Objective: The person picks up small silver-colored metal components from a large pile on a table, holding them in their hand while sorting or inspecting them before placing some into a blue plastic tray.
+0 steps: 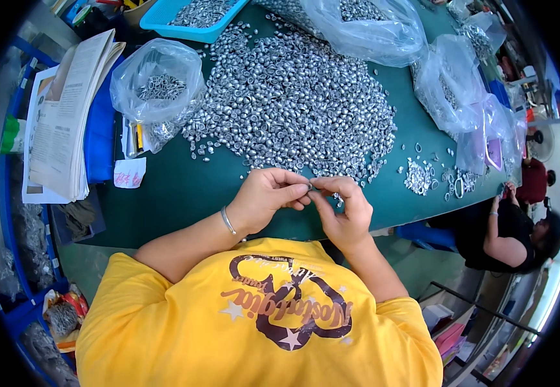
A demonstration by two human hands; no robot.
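My left hand (pixel 270 198), with a silver bangle at the wrist, is closed in a pinch at the near side of the table. Its fingertips meet those of my right hand (pixel 344 211), which is pinched as well. Whatever sits between the fingertips is tiny and mostly covered, so its kind cannot be made out. Just beyond both hands spreads a large heap of small silver metal pieces (pixel 293 103), rounded and hollow. A few of these pieces lie close to the right hand's fingers.
The green tabletop (pixel 183 193) carries a clear bag (pixel 157 77) of metal parts, a blue tray (pixel 193 32), larger plastic bags (pixel 377 32) and small piles of metal rings (pixel 419 177). Papers (pixel 70 116) stand at the left. Another person (pixel 506 235) sits at the right.
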